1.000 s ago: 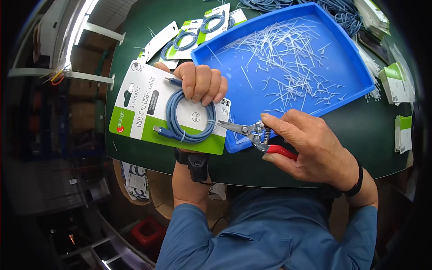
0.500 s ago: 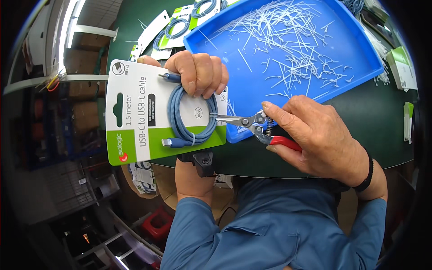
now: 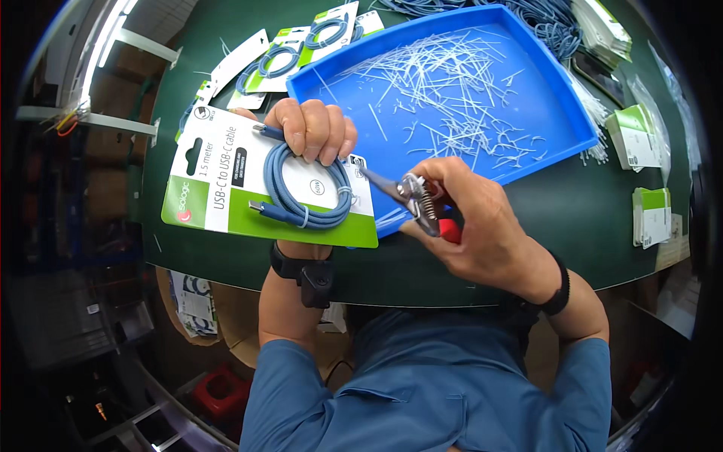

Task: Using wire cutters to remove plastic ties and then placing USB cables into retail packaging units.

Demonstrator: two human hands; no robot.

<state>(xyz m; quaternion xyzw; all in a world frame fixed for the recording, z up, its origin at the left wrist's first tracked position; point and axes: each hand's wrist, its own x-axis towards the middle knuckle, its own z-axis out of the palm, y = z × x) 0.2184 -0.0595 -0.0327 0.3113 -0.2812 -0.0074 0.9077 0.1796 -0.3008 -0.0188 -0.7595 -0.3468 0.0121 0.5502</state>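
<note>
My left hand grips the top edge of a white and green retail card, holding it tilted over the table edge. A coiled blue braided cable with a plug at each end is fastened to the card's front by thin white ties. In my right hand is a pair of red-handled, spring-loaded snips. Their blade tips point at the card's right edge, just right of the coil and apart from the tie there. Cut white tie ends lie scattered in a blue tray behind both hands.
Finished-looking cable cards lie at the far left of the green table. Loose blue cables are heaped behind the tray. White ties and stacked cards sit at the right. Below the table stands a carton.
The snips have come away from the tie on the coil's right side and turned in my right hand. The card has tilted, its right end dropping. The whole view has shifted.
</note>
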